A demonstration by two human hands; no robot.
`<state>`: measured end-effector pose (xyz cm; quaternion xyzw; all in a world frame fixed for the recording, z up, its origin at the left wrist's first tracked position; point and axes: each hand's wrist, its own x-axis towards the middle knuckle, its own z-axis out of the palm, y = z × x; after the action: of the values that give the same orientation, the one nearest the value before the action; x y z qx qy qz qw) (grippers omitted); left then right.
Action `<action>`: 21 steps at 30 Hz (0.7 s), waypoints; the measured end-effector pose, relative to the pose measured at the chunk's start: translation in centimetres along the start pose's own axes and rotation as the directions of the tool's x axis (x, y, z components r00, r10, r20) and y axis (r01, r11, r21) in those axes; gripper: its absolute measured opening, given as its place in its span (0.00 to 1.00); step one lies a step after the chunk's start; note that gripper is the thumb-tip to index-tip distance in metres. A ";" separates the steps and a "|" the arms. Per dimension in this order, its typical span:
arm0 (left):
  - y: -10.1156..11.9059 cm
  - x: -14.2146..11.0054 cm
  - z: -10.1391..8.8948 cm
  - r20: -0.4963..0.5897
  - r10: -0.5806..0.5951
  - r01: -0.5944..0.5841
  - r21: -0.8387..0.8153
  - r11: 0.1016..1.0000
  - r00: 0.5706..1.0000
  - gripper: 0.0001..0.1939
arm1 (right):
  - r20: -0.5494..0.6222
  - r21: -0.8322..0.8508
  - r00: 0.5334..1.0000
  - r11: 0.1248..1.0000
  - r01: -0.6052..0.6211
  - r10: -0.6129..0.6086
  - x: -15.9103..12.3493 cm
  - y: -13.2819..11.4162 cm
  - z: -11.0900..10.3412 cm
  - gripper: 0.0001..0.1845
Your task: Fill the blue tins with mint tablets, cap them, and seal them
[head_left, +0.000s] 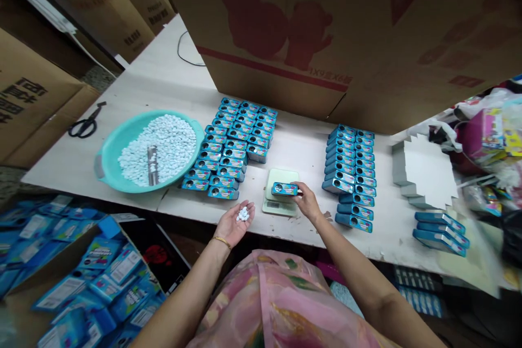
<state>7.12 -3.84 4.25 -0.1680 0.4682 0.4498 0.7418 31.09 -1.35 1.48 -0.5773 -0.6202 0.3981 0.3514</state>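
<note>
At the scale [285, 175], right grip [309, 204] narrow on blue box [284, 189]

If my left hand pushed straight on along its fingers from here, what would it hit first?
Probably the near left side of the pale scale. The left hand points forward and to the right, towards it. Its height above the table is unclear, so it might pass over instead.
</note>
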 end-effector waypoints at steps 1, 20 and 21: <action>0.1 -0.2 -0.1 -0.004 -0.001 0.001 -0.005 1.000 1.000 0.08 | -0.004 -0.026 1.000 0.999 0.027 -0.027 0.6 -0.4 0.3 0.18; -1.0 4.8 1.0 0.045 0.128 -0.126 0.649 0.750 0.991 0.13 | -0.271 -0.622 0.956 0.779 -0.085 -0.112 0.4 -0.5 -5.3 0.13; -1.3 5.8 1.9 0.038 0.168 -0.146 0.706 0.693 0.985 0.13 | -0.296 -0.693 0.952 0.703 -0.161 -0.074 -0.4 -0.1 -7.1 0.12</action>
<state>10.13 -0.36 0.07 0.1622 0.6277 0.2958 0.7016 37.42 -1.16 4.66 -0.7361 -0.6503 0.0440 0.1826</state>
